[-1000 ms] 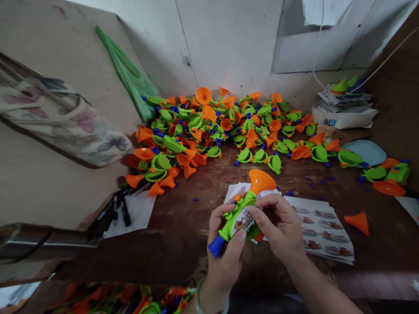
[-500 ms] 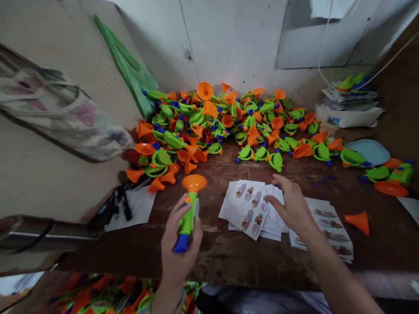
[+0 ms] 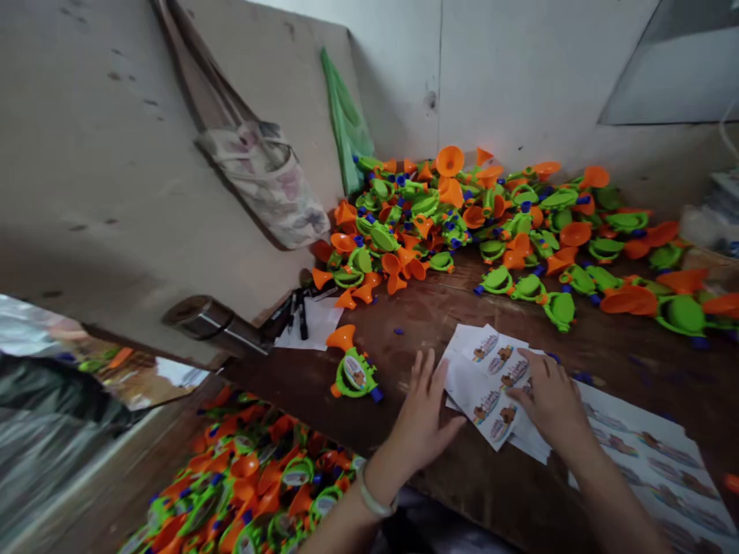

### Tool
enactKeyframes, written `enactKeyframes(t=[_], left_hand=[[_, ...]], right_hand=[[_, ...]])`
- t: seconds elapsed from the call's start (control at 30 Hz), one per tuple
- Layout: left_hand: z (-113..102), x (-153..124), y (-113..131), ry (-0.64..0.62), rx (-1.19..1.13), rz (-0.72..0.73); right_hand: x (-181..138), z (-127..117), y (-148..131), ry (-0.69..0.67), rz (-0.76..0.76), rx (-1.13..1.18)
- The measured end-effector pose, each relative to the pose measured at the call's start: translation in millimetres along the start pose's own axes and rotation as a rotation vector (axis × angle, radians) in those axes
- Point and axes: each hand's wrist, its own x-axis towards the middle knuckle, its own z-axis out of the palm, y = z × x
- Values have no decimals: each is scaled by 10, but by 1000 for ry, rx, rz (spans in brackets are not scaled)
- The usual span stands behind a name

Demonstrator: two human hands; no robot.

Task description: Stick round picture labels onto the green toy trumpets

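Left hand (image 3: pixel 423 415), fingers spread, has labelled horn (image 3: pixel 354 372) at ten o'clock; right hand (image 3: pixel 553 398) over sticker sheet (image 3: pixel 489 391), pinch indeterminable.

A toy trumpet (image 3: pixel 355 371) lies by itself on the brown table (image 3: pixel 427 312), tilted on the diagonal: its flared orange bell (image 3: pixel 342 337) points to the far left, its short blue mouthpiece (image 3: pixel 377 394) to the near right. The body between them is bright green and ring-like, with a white oval label (image 3: pixel 354 372) in its middle — a small brown figure is printed on it, its lettering too small to read. Well apart to the right, a white sticker sheet (image 3: pixel 488 388) lies slantwise on loose, uneven layers of white paper (image 3: pixel 456 346). Several oval stickers (image 3: pixel 486 405) with brown figures and colourful print show on it — its right part is hidden.
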Motion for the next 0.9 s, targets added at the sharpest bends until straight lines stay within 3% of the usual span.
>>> enactKeyframes(t=[0.13, 0.23, 0.3, 0.37, 0.47, 0.57, 0.67, 0.83, 0.9], left_hand=[[89, 140, 235, 240, -638, -191], [44, 202, 485, 56, -1180, -327], [21, 215, 653, -80, -1362, -404], [21, 214, 788, -39, -1420, -488], [49, 216, 904, 174, -1424, -538], [74, 220, 951, 283, -1433, -516], [85, 205, 985, 332, -1451, -501], [57, 183, 1049, 377, -1456, -530], [15, 205, 1049, 389, -1462, -561]], right_hand=[[-5, -241, -101, 95, 94, 273], [-26, -354, -240, 136, 154, 611], [-57, -377, -355, 103, 153, 694], [-108, -380, -474, 125, 83, 588], [-224, -383, -648, 305, -143, 231], [-342, -369, -797, 297, -367, 10], [-387, -311, -885, 284, -466, -33], [-369, -262, -946, 489, -593, -102], [-418, -319, -984, 502, -650, -94]])
